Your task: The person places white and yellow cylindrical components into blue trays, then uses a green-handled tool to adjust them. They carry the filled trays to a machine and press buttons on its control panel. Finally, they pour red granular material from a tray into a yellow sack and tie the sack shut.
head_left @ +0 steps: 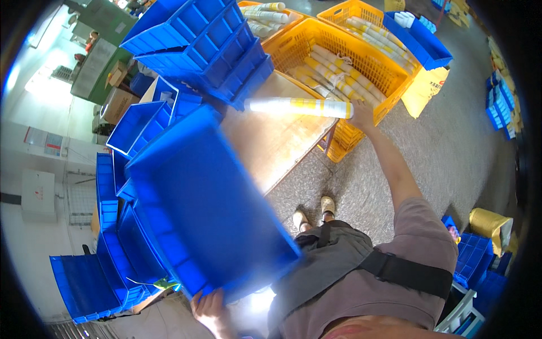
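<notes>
With its fingers curled over the near rim, my left hand (pixel 209 309) grips a large blue plastic bin (pixel 209 198), tilted so that its hollow inside faces me. My right hand (pixel 363 116) is closed around one end of a long white roll with yellow bands (pixel 299 107). That roll lies level above the wooden table (pixel 276 141). Just beyond my right hand stands a yellow plastic crate (pixel 395 85) with several similar rolls (pixel 344 73) in it.
A tall stack of blue bins (pixel 209 51) rises at the table's far end. More blue bins (pixel 138 127) crowd the left side. Other yellow crates (pixel 353 10) hold rolls at the back, with a blue bin (pixel 420 42) perched on an edge. A yellow sack (pixel 423 90) hangs beside the crate.
</notes>
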`<action>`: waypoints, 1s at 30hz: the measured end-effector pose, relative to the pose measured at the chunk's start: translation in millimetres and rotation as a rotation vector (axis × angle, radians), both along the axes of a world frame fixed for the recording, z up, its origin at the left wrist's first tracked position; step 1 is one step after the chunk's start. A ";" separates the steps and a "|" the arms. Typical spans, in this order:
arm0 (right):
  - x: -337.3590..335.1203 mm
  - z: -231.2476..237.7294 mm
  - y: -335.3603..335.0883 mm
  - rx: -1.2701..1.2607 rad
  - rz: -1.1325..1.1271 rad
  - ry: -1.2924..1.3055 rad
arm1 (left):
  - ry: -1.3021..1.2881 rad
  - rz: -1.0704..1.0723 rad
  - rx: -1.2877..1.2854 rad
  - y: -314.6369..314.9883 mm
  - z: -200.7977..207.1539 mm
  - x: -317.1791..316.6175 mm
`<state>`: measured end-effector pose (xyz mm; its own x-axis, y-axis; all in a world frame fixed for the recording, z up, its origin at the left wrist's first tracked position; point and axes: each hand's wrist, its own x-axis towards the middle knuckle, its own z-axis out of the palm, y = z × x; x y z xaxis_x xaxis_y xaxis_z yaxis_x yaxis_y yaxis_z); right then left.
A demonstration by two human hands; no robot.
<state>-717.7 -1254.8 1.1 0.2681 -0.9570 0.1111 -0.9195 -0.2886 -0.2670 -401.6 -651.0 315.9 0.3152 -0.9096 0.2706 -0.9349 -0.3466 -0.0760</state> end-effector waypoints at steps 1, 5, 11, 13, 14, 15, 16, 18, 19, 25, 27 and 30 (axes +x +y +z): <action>-3.8 -2.3 0.7 0.026 0.001 -0.043 | 0.069 -0.034 -0.011 -14.2 -13.1 -4.7; -35.3 0.7 21.2 0.200 -0.065 -0.255 | 0.299 -0.159 -0.055 -69.2 -83.6 -12.2; -84.2 59.0 89.2 0.184 -0.252 -0.426 | 0.390 -0.192 0.142 -136.2 -201.6 -31.5; -89.3 91.4 113.3 0.133 -0.261 -0.421 | 0.892 -0.145 0.311 -161.8 -216.2 -26.3; -89.2 108.4 126.1 0.116 -0.236 -0.421 | 1.171 -0.153 0.271 -176.9 -215.4 -21.5; -86.8 125.7 136.6 0.105 -0.222 -0.412 | 1.030 -0.361 0.305 -197.0 -209.9 -9.6; -79.9 142.0 145.3 0.171 -0.111 -0.405 | 1.172 -0.340 0.021 -220.0 -203.2 -2.0; -59.1 173.7 162.7 0.340 0.034 -0.345 | 1.186 -0.213 -0.198 -277.8 -184.1 31.1; -46.0 189.5 171.4 0.501 0.167 -0.351 | 1.711 -0.131 -0.669 -303.3 -180.9 30.4; 62.6 247.7 207.4 1.442 0.941 -1.049 | 2.774 0.006 -0.454 -379.2 -157.7 147.9; 104.6 233.0 203.9 1.345 1.030 -1.226 | 3.071 0.392 -0.487 -380.9 -161.3 163.2; 192.6 175.1 185.0 0.881 0.589 -1.369 | 3.459 0.560 -0.535 -374.8 -169.6 138.5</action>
